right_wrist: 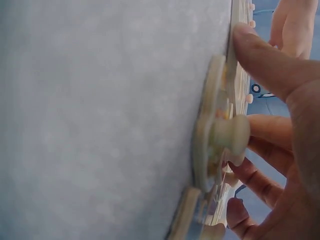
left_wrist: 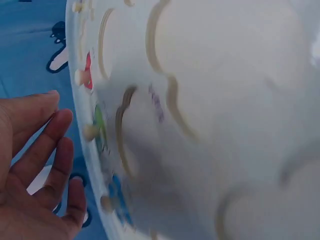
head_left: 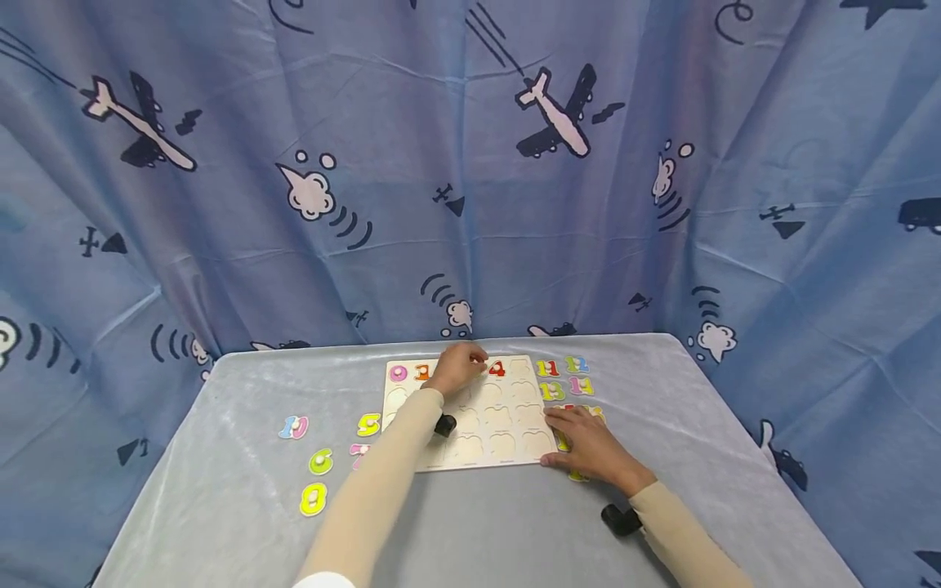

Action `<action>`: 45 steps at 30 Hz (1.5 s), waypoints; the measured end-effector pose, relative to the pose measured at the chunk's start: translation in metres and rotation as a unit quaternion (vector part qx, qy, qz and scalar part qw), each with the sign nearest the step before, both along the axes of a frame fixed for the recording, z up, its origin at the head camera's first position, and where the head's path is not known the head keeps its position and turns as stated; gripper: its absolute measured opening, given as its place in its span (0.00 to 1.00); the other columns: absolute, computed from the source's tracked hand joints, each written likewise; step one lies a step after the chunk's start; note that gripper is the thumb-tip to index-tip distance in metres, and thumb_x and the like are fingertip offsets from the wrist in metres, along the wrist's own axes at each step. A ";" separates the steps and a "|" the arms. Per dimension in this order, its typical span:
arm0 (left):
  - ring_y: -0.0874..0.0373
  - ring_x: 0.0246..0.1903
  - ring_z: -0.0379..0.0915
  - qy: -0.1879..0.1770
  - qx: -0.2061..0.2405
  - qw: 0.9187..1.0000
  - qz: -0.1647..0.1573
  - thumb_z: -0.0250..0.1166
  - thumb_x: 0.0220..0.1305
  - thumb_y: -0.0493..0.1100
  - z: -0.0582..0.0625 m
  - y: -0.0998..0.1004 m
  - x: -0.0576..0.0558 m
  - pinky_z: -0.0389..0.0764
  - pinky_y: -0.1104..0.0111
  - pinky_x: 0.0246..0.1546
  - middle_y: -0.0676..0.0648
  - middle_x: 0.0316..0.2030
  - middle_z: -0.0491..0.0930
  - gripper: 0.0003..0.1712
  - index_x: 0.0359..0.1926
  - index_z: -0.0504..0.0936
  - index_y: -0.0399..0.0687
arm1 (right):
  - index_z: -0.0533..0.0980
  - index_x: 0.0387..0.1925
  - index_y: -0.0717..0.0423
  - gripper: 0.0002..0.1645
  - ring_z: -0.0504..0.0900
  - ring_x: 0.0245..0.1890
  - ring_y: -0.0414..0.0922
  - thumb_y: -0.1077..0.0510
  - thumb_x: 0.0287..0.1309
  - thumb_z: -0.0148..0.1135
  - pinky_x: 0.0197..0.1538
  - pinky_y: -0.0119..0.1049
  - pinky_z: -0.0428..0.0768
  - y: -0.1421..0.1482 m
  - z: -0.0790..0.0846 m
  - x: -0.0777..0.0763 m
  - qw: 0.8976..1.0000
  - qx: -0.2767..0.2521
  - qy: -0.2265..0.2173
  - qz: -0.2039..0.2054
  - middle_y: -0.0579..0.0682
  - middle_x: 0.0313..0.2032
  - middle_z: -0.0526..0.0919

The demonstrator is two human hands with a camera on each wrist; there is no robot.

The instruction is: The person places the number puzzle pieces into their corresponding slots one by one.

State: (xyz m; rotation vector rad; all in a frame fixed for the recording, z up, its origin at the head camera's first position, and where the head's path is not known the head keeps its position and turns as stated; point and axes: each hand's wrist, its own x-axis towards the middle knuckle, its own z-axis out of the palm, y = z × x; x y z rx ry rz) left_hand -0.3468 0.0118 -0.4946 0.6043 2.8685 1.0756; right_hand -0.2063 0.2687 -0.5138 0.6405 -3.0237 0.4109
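A pale wooden number puzzle board lies on the table, with a pink 0, an orange 1 and a red 4 in its top row. Over that row hovers my left hand, fingers loosely bent and nothing between them. The left wrist view shows its fingertips beside the knobs of a red piece, a green piece and a blue piece. My right hand rests at the board's right edge, thumb at the near corner, fingers spread over knobbed number pieces and partly hiding them.
Right of the board lie an 11, a 12, a 13 and a 14. On the left are a 10, a 5, a 6 and a yellow piece. A blue curtain hangs behind.
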 end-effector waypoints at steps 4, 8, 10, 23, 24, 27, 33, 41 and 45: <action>0.51 0.48 0.80 0.003 0.012 1.000 -0.010 0.65 0.64 0.38 0.008 -0.012 0.005 0.78 0.61 0.52 0.45 0.46 0.86 0.13 0.48 0.86 0.41 | 0.74 0.64 0.56 0.49 0.72 0.62 0.54 0.33 0.43 0.73 0.59 0.57 0.70 0.002 -0.002 -0.002 1.000 0.004 -0.001 -0.001 0.50 0.64 0.76; 0.50 0.50 0.79 0.013 0.011 1.000 -0.007 0.65 0.65 0.39 0.016 -0.025 0.011 0.77 0.60 0.55 0.46 0.46 0.86 0.12 0.48 0.86 0.40 | 0.74 0.64 0.55 0.50 0.71 0.63 0.55 0.32 0.43 0.73 0.61 0.58 0.69 0.003 -0.003 -0.004 1.000 0.006 -0.009 -0.002 0.51 0.64 0.76; 0.50 0.51 0.79 0.021 0.011 1.000 -0.007 0.65 0.65 0.40 0.018 -0.033 0.015 0.77 0.59 0.55 0.46 0.46 0.86 0.12 0.46 0.86 0.41 | 0.74 0.64 0.55 0.50 0.71 0.63 0.55 0.32 0.44 0.72 0.62 0.59 0.69 0.003 -0.004 -0.003 1.000 0.007 -0.014 -0.003 0.51 0.64 0.76; 0.52 0.46 0.80 0.051 0.010 0.999 0.012 0.66 0.64 0.42 0.022 -0.087 0.040 0.78 0.59 0.50 0.48 0.44 0.86 0.09 0.43 0.87 0.45 | 0.72 0.65 0.57 0.50 0.69 0.66 0.58 0.33 0.45 0.72 0.65 0.60 0.66 0.002 -0.001 -0.002 1.000 -0.007 -0.020 0.000 0.53 0.65 0.74; 0.52 0.46 0.80 0.053 0.009 0.998 0.013 0.66 0.64 0.42 0.022 -0.091 0.042 0.78 0.59 0.50 0.47 0.44 0.85 0.09 0.43 0.87 0.45 | 0.72 0.65 0.57 0.50 0.69 0.66 0.58 0.33 0.46 0.72 0.65 0.60 0.66 0.002 -0.002 -0.003 1.000 -0.007 -0.019 0.001 0.53 0.66 0.74; 0.51 0.47 0.80 0.056 0.009 0.998 0.013 0.67 0.64 0.42 0.024 -0.103 0.048 0.78 0.58 0.51 0.47 0.44 0.86 0.09 0.43 0.87 0.44 | 0.71 0.66 0.56 0.51 0.69 0.66 0.58 0.33 0.45 0.71 0.66 0.59 0.66 0.003 -0.003 -0.004 1.000 -0.006 -0.019 0.001 0.53 0.66 0.74; 0.49 0.49 0.79 0.058 0.011 0.998 0.022 0.66 0.64 0.43 0.028 -0.129 0.061 0.76 0.54 0.55 0.46 0.45 0.86 0.11 0.44 0.87 0.44 | 0.72 0.66 0.56 0.52 0.69 0.66 0.58 0.33 0.44 0.72 0.65 0.60 0.66 0.004 -0.005 -0.005 1.000 -0.012 -0.021 -0.007 0.53 0.65 0.75; 0.46 0.50 0.79 0.039 0.016 0.998 0.054 0.65 0.65 0.42 0.023 -0.166 0.079 0.77 0.52 0.53 0.45 0.46 0.85 0.12 0.47 0.85 0.43 | 0.71 0.66 0.55 0.52 0.68 0.66 0.58 0.32 0.43 0.73 0.65 0.61 0.65 0.004 -0.006 -0.006 0.999 -0.016 -0.029 -0.014 0.53 0.66 0.74; 0.46 0.49 0.79 0.031 0.025 0.997 0.072 0.66 0.65 0.41 0.018 -0.179 0.087 0.77 0.52 0.53 0.43 0.45 0.85 0.12 0.47 0.85 0.41 | 0.71 0.66 0.55 0.52 0.67 0.66 0.58 0.33 0.44 0.73 0.65 0.61 0.65 0.003 -0.005 -0.006 0.999 -0.015 -0.032 -0.016 0.53 0.66 0.74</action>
